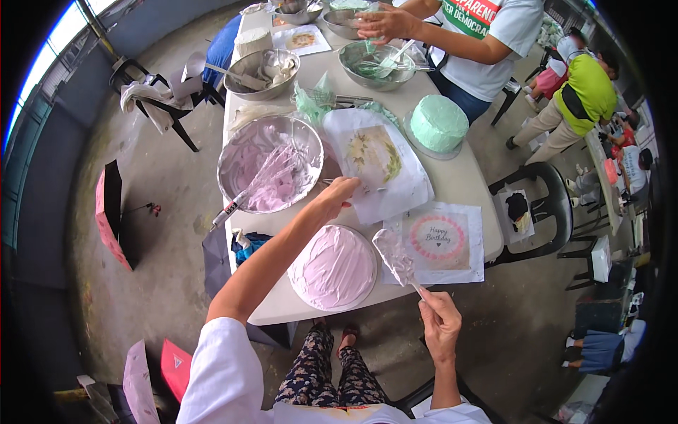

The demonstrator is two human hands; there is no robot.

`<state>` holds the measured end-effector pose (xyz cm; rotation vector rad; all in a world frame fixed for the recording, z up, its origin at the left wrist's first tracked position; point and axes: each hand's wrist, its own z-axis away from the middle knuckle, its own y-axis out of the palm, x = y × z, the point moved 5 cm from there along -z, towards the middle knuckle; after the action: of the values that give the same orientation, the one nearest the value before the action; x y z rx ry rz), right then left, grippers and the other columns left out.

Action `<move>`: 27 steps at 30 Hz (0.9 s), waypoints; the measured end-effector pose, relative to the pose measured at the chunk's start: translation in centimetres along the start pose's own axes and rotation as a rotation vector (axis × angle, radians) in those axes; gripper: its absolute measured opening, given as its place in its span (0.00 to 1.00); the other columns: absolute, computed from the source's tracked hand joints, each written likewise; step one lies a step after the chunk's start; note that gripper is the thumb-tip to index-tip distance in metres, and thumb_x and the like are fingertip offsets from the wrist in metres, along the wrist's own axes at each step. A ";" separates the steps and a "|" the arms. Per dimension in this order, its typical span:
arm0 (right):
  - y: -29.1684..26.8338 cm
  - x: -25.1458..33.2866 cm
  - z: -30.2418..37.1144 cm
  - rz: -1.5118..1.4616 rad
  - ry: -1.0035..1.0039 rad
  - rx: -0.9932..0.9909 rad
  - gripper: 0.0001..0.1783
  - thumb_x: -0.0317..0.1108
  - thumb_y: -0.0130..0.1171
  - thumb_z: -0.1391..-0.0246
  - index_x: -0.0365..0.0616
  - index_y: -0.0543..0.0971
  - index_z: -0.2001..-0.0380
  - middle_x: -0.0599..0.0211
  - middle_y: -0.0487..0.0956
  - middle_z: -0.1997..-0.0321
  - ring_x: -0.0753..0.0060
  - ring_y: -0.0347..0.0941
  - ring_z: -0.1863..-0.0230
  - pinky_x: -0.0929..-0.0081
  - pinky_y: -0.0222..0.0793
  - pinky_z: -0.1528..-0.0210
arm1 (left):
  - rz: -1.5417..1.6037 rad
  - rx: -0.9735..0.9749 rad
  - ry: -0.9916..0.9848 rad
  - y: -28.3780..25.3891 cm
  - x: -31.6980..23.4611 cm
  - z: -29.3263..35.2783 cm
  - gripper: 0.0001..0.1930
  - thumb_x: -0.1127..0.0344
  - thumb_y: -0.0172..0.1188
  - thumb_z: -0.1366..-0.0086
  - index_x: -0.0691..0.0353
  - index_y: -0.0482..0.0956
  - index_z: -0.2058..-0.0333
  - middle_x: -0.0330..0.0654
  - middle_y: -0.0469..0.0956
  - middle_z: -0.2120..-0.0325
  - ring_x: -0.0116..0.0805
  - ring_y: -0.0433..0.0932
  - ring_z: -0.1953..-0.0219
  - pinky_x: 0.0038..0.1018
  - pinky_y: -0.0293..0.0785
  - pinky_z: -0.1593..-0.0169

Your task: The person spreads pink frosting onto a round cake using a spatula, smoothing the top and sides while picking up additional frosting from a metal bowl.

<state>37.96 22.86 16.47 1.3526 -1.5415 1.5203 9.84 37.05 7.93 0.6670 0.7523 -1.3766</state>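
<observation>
My right hand grips the handle of a spatula, its blade thickly coated with pale pink icing. That blade hovers just right of a round cake covered in streaky pink icing at the table's near end. Beyond the cake, my left hand is closed at the left edge of a printed paper sheet showing a decorated cake; its fingertips are partly hidden. A second printed sheet with a pink-ringed cake picture lies partly under the first. Left of my left hand sits a metal bowl of pink icing holding a whisk.
A mint-green cake stands at the table's right. Farther back are bowls of white icing and green icing. Across the table a person's hands are over the bowls. A black plastic chair stands right; open umbrellas lie left.
</observation>
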 end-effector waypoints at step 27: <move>0.8 0.8 0.4 0.006 -0.011 0.042 0.16 0.19 0.57 0.46 0.42 0.80 0.55 0.68 0.75 0.69 0.80 0.67 0.73 0.83 0.62 0.74 | 0.319 0.033 0.324 -2.1 -1.6 4.8 0.27 0.58 0.53 0.33 0.69 0.62 0.41 0.45 0.64 0.45 0.35 0.68 0.47 0.30 0.69 0.46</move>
<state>37.10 22.13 16.80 1.3836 -1.5293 1.5598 8.10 34.02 12.19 1.0063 0.8369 -1.0020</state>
